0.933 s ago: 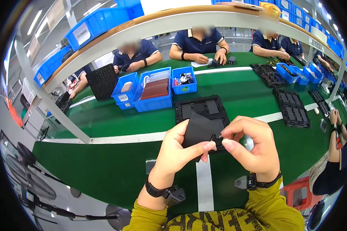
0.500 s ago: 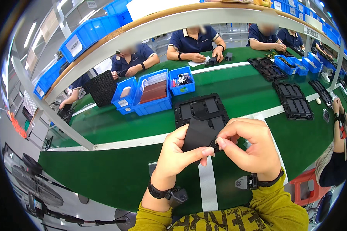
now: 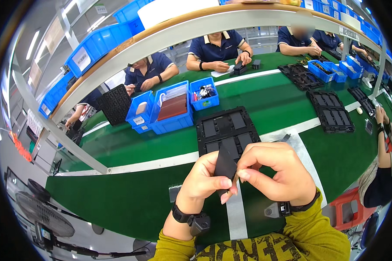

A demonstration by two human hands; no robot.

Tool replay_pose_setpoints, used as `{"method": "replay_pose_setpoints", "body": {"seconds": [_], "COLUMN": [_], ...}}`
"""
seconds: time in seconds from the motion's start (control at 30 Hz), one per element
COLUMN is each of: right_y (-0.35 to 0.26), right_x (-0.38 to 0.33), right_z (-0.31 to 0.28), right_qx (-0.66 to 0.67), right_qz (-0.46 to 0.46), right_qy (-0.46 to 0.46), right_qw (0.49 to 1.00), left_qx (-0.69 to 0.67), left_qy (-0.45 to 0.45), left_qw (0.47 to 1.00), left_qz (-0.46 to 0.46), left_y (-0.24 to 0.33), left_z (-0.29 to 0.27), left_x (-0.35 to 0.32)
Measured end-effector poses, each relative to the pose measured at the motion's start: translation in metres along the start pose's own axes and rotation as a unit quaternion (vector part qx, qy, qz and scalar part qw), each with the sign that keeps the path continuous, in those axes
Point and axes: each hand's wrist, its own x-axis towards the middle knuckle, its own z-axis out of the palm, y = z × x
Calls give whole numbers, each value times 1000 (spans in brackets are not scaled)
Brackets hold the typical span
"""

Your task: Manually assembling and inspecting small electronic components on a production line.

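Note:
My left hand (image 3: pixel 200 178) grips a thin, flat black piece (image 3: pixel 225 167), thumb in front and fingers behind. The piece is tilted and turned partly edge-on. Close at its right edge, my right hand (image 3: pixel 281 167) is closed in a pinch, thumb against forefinger. What lies between those fingertips, if anything, is too small to make out. Just beyond both hands, a black tray (image 3: pixel 201 137) with flat dark rectangular pieces in its slots lies on the green table (image 3: pixel 117 191). A small clear-and-grey item (image 3: pixel 174 191) shows beside my left wrist, partly hidden.
Blue bins (image 3: pixel 174 124) stand beyond the tray to the left, one with brown sheets (image 3: pixel 173 108). Another black tray (image 3: pixel 330 111) lies right. A shelf beam (image 3: pixel 196 21) crosses overhead. Co-workers sit across the table; another person's arm (image 3: pixel 381 126) is at the right. A red stool (image 3: pixel 348 211) stands lower right.
The black piece has turned from showing its broad face to a narrower, more upright slant. My left hand rotated with it. The right hand's pinch has shifted slightly left and down along its edge.

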Motion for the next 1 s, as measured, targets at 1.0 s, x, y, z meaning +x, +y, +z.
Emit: {"method": "replay_pose_setpoints", "body": {"seconds": [1.0], "right_y": [29], "right_x": [15], "right_z": [1], "right_qx": [241], "right_qz": [49], "right_qy": [62], "right_qw": [967], "left_qx": [301], "left_qy": [34], "left_qw": [947], "left_qz": [101], "left_y": [7], "left_z": [-9], "left_x": [7]}}
